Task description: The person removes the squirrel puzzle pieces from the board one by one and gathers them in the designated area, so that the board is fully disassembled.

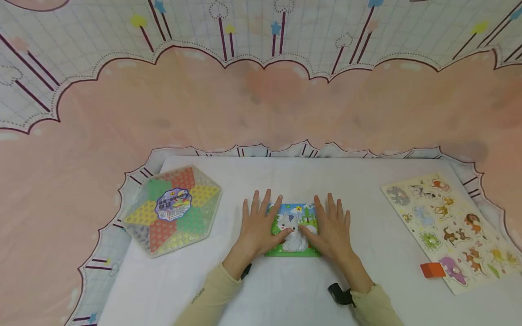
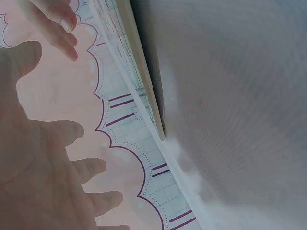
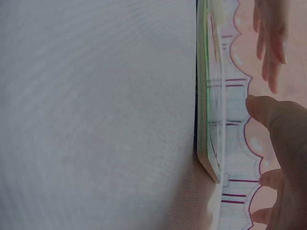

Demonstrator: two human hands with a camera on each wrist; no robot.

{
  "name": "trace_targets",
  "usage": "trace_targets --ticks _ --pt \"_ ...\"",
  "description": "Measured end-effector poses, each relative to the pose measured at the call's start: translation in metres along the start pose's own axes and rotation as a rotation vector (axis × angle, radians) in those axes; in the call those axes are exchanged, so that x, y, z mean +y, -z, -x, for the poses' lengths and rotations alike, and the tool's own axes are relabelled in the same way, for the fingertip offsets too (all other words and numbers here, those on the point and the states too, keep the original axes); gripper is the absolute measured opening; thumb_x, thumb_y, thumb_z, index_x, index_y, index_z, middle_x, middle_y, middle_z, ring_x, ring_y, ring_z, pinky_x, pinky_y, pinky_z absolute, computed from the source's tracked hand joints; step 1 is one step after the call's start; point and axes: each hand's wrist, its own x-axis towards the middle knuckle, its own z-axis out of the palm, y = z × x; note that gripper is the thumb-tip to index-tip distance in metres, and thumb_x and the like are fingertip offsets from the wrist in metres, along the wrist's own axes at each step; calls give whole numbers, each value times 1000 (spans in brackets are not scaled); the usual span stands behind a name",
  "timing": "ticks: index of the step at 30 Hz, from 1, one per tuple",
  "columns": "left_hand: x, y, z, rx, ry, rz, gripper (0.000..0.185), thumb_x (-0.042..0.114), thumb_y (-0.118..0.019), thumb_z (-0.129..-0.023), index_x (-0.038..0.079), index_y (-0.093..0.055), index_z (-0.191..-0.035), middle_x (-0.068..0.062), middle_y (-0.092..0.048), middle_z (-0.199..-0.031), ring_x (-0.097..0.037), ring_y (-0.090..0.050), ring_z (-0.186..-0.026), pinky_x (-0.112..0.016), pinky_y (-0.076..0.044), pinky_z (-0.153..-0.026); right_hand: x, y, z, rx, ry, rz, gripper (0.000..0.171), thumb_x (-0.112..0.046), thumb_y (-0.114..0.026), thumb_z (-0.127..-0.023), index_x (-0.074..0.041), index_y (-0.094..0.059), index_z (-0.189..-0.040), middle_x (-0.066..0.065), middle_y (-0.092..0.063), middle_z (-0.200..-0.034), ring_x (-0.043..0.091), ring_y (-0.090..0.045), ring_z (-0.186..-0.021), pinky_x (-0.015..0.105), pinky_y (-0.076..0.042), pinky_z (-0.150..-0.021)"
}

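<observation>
A small picture puzzle board (image 1: pixel 294 216) with a white animal on a blue and green scene lies flat on the white table (image 1: pixel 285 290), near its front middle. My left hand (image 1: pixel 258 225) rests on its left part with fingers straight and spread. My right hand (image 1: pixel 331 227) lies the same way on its right part, and the two thumbs point inward over the animal. In the left wrist view the left hand (image 2: pixel 43 163) shows spread fingers beside the board's thin edge (image 2: pixel 144 91). The right wrist view shows the right hand (image 3: pixel 283 143) next to the board's green-rimmed edge (image 3: pixel 207 120).
A hexagonal Chinese checkers board (image 1: pixel 173 210) in clear wrap lies at the table's left. An animal peg puzzle (image 1: pixel 448 226) lies at the right, with a small orange block (image 1: pixel 432 270) beside its near end. A pink patterned cloth (image 1: pixel 261 104) surrounds the table.
</observation>
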Motion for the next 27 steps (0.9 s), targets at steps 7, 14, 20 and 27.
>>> trace_targets --ticks 7,14,20,27 --pt "1 -4 3 23 -21 2 87 73 -45 -90 22 -26 -158 -13 -17 -163 -41 -9 -149 -64 -13 -113 0 -2 5 13 11 -19 92 -55 -71 -82 -7 -36 -153 30 -21 -157 56 -16 -142 76 -14 -106" --pt "1 -3 2 55 -43 25 85 69 -48 -91 22 -26 -158 -14 -17 -163 -41 -10 -149 -63 -14 -114 1 -2 4 15 13 -47 90 -52 -70 -84 -6 -35 -153 29 -20 -157 55 -16 -142 74 -15 -106" --pt "2 -2 5 1 -49 64 85 68 -50 -90 20 -29 -157 -14 -19 -163 -41 -10 -149 -63 -15 -114 0 -1 4 11 15 -64 89 -51 -70 -85 -5 -36 -153 30 -20 -157 55 -17 -142 73 -16 -107" --pt "-2 -5 8 -40 -82 102 84 66 -52 -90 20 -29 -157 -13 -19 -163 -38 -12 -149 -61 -15 -115 0 -2 1 28 27 -88 84 -46 -70 -86 -3 -38 -151 32 -22 -155 56 -21 -140 73 -20 -106"
